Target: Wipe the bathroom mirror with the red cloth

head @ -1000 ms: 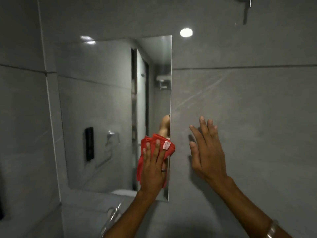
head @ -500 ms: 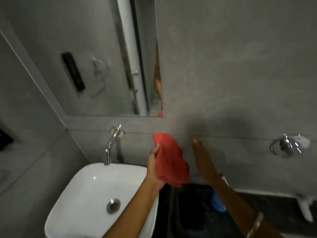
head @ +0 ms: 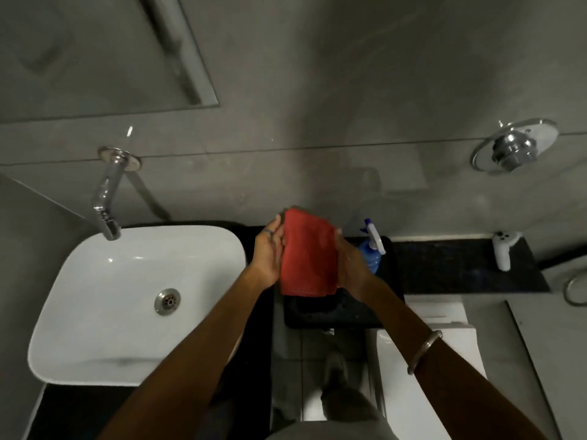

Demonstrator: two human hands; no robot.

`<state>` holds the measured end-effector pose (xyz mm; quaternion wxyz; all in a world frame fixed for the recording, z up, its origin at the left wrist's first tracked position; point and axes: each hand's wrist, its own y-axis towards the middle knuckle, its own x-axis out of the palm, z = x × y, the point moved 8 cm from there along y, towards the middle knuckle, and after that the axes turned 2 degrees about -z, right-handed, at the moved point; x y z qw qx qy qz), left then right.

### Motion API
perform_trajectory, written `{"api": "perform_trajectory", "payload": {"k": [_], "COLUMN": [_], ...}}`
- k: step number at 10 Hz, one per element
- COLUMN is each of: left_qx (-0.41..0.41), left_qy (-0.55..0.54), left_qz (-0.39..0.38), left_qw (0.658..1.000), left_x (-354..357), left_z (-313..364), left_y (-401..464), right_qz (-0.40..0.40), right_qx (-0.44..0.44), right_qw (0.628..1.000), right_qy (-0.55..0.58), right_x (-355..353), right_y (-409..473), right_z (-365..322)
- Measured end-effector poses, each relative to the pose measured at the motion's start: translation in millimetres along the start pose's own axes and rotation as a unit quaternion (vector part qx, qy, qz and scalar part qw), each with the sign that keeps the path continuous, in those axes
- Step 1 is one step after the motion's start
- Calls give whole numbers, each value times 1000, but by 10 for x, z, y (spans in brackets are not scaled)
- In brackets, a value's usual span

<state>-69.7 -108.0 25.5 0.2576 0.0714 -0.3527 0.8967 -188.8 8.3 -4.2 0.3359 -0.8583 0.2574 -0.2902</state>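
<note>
The red cloth hangs folded between both hands, low in front of the grey wall and above a black tray. My left hand grips its left edge. My right hand presses against its right edge. The mirror shows only as its lower part at the top left, well above and left of the cloth.
A white basin with a chrome tap sits at the left. A blue spray bottle stands just right of my right hand. A chrome wall valve and a white controller are at the right, a black tray below the cloth.
The cloth came off the mirror and dropped to counter height. The view tilted down to the basin. My right hand left the wall and joined the left on the cloth.
</note>
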Motion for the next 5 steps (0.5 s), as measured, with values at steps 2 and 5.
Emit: {"api": "perform_trajectory", "payload": {"k": [2,5], "left_qx": [-140,-112], "left_qy": [71,115], "left_qz": [30,68], "left_qw": [987,985], "left_x": [-99,-236], "left_z": [-677,-1177], "left_y": [614,960], "right_qz": [33,122], "right_qx": [91,7], "right_qw": [989,960], "right_qy": [-114,-252], "right_x": [-406,-648], "right_y": [512,1034], "right_z": [434,816]}}
